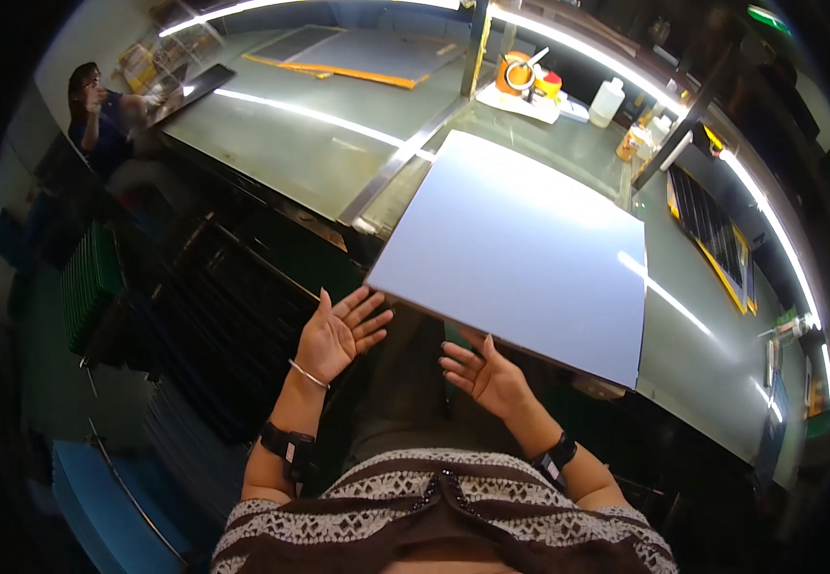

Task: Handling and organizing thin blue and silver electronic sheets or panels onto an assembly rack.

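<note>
A large flat white rectangular panel [530, 253] lies on the workbench, its near edge reaching out past the bench front. Just off the panel's near left corner is my left hand [340, 335], palm up with fingers spread and nothing in it. My right hand [489, 375] is below the near edge, fingers apart and palm turned up, also holding nothing. Its fingertips come close to the panel's edge; whether they touch it I cannot tell. A bracelet circles my left wrist, and dark bands are on both forearms.
Behind the panel stand an orange tub [513, 73], a white bottle [607, 102] and smaller containers. Dark sheets with orange edges lie at the far left [367, 55] and right [711, 234]. A metal strip [405, 158] divides the bench. Another person [109, 120] sits at far left.
</note>
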